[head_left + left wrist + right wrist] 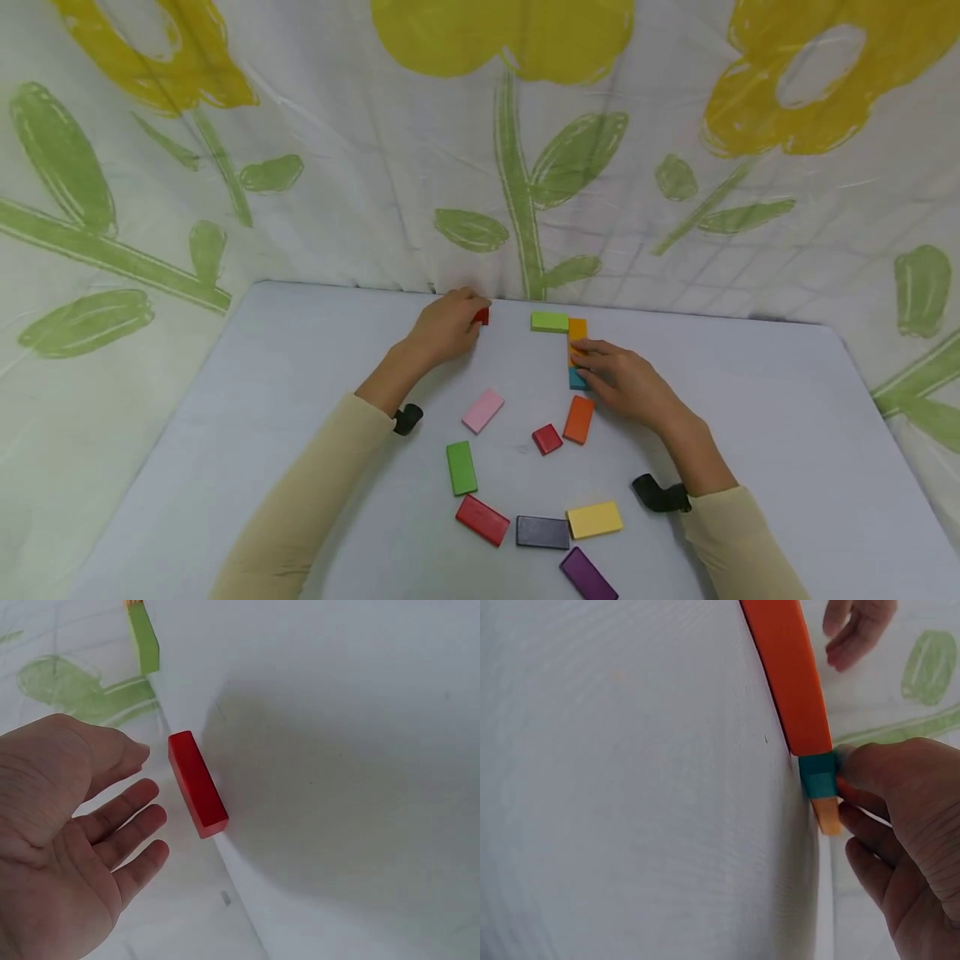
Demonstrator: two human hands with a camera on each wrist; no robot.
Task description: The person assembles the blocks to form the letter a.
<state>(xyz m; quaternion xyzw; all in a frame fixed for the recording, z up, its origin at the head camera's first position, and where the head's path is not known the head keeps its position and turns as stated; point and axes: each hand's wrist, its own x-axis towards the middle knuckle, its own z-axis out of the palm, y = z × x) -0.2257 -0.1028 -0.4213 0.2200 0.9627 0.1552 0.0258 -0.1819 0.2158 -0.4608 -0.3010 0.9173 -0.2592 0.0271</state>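
Observation:
At the far edge of the table my left hand [446, 325] is spread beside a red block [483, 317]. In the left wrist view a gap shows between its relaxed fingers and that red block [196, 784]. My right hand [626, 383] reaches over a yellow-orange block [577, 328] and a teal block [577, 379], which form a line. Its thumb touches the side of the teal block [817, 774] in the right wrist view, with the other fingers close to the orange-toned block [826, 816]. A light green block [550, 322] meets the line's far end.
Nearer on the table [300, 400] lie an orange block [579, 419], a small red block [547, 439], a pink block [483, 411] and a green block [462, 468]. Further forward are red [482, 521], dark grey [542, 532], yellow [595, 520] and purple blocks [589, 575]. A flowered curtain [337, 208] hangs behind.

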